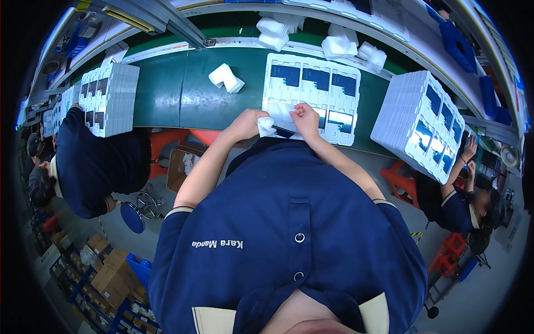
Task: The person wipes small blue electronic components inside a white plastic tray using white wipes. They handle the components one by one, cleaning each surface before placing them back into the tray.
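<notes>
A white plastic tray (311, 101) with moulded compartments lies in front of me, several of them holding dark, glossy flat panels (315, 79). At its near left corner, my left hand (245, 124) is closed on a soft white pad (266, 126). My right hand (306, 120) is pinched at the edge of a thin pale sheet (282, 111) over the tray. Just below the fingers shows a dark panel (284, 132), partly covered by the pad; whether it is held or lies in the tray I cannot tell.
Folded white pads (226, 78) lie on the green bench (194, 106), with more white piles (339, 44) along the back. Tall tray stacks stand left (119, 100) and right (392, 111). Co-workers sit on both sides. An overhead shelf (256, 8) crosses the far side.
</notes>
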Motion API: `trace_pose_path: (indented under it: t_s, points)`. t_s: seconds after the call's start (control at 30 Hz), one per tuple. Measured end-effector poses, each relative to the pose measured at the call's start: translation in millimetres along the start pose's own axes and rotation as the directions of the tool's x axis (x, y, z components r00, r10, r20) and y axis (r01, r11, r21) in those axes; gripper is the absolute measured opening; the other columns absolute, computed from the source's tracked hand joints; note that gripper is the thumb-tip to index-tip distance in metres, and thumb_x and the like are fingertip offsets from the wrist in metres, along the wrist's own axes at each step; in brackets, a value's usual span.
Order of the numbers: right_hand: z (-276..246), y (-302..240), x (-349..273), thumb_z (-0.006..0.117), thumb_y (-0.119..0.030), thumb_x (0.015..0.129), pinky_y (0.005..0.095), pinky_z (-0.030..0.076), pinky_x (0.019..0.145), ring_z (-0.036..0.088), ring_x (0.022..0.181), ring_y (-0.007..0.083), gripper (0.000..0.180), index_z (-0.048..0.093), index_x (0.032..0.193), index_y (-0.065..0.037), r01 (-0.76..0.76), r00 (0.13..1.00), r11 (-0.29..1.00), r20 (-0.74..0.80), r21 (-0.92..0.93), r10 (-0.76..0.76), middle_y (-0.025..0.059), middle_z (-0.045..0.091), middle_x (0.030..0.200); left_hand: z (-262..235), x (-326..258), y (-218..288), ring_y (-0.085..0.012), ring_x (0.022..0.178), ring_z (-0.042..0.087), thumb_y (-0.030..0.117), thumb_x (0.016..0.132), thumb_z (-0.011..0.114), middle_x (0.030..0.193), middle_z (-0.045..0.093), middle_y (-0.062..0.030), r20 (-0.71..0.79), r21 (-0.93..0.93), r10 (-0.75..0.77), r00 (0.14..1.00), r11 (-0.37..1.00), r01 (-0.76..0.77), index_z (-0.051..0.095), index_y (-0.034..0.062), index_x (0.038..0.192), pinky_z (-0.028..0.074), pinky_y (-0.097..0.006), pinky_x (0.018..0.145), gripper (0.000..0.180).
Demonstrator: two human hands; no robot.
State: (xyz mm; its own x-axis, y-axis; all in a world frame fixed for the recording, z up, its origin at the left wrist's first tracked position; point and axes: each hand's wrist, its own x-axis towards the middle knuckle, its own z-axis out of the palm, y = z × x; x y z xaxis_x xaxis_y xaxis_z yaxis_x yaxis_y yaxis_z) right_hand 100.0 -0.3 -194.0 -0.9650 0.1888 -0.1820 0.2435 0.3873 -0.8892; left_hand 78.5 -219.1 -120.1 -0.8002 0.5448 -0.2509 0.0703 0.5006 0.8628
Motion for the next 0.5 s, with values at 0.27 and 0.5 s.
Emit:
trace_pose_path:
  t_s: [0.27, 0.5]
  points:
    - [-22, -22, -4, 0.079, -0.013, 0.071, 0.0334, 0.049, 0.065, 0.062, 0.077, 0.0240, 0.035, 0.058, 0.096, -0.002, 0.109, 0.994, 0.989, 0.035, -0.103, -0.106, 0.0124, 0.063, 0.088, 7, 15, -19, -0.0121, 0.070, 0.062, 0.016, 0.078, 0.073, 0.078, 0.069, -0.0069, 0.016, -0.132, -0.118, 0.993, 0.984, 0.119, 0.070, 0.0008, 0.093, 0.050, -0.030, 0.066, 0.022]
    - [-54, -85, -29, 0.076, -0.014, 0.068, 0.0413, 0.041, 0.100, 0.050, 0.119, 0.0322, 0.058, 0.054, 0.120, -0.004, 0.845, 0.524, 0.451, 0.618, -0.288, -0.586, 0.0123, 0.053, 0.127, 8, 9, -13, -0.0086, 0.063, 0.054, 0.016, 0.079, 0.078, 0.081, 0.066, -0.0017, 0.057, -0.578, -0.278, 0.959, 0.774, 0.258, 0.069, 0.0011, 0.093, 0.044, -0.026, 0.056, 0.023]
